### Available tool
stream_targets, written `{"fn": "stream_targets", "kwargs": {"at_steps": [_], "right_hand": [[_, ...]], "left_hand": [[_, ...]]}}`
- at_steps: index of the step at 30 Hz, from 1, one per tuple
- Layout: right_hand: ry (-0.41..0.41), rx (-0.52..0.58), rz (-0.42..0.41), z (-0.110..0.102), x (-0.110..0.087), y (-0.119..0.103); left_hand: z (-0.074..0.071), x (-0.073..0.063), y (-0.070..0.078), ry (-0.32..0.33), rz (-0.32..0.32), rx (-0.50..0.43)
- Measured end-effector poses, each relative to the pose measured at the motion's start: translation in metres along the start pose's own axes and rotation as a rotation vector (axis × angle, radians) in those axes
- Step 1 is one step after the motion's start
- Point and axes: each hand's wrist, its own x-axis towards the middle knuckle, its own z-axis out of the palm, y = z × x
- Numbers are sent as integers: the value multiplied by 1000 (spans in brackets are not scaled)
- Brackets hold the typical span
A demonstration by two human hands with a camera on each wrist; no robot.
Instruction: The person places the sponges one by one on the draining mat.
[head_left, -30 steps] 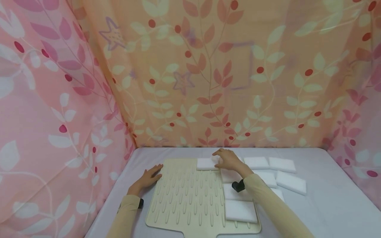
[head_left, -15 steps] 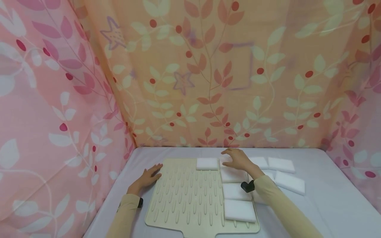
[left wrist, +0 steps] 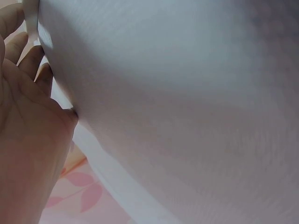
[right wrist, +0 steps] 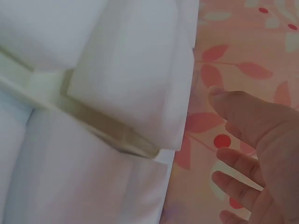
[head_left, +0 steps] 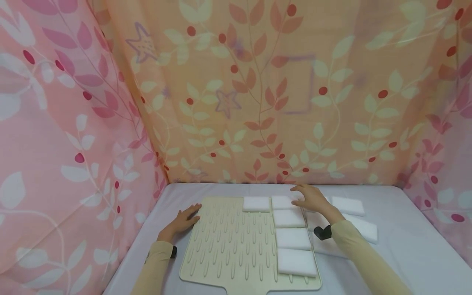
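A cream board (head_left: pixel 228 246) with raised oval ridges lies flat, its handle toward the person. White sponge blocks stand in a column along its right side, from the front sponge (head_left: pixel 296 262) to the back-corner sponge (head_left: pixel 281 202). One more sponge (head_left: pixel 256 204) lies beside that corner one at the back edge. At the board's left edge rests my left hand (head_left: pixel 183 219), fingers extended. My right hand (head_left: pixel 311 198) hovers over the back right corner, thumb and fingers apart, nothing between them. The right wrist view shows this hand (right wrist: pixel 261 144) empty beside the sponges (right wrist: pixel 135 70).
To the right of the board, several loose white sponges lie on the white-covered table (head_left: pixel 398 254), among them a back sponge (head_left: pixel 348 205) and a tilted sponge (head_left: pixel 363 229). My right forearm partly hides them. A patterned curtain (head_left: pixel 258 102) rises behind the table.
My right hand has moved right, away from the back row of sponges, uncovering the one at the corner. The left hand stays at the board's edge.
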Motion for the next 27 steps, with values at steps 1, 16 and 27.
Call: {"fn": "stream_targets", "kwargs": {"at_steps": [1, 16, 27], "right_hand": [[0, -1, 10, -1, -3, 3], [-8, -43, 100, -18, -39, 45], [-19, -80, 141, -26, -58, 75]], "left_hand": [[0, 0, 0, 1, 1, 3], [-1, -4, 8, 2, -35, -4], [-3, -3, 7, 3, -4, 3]]}}
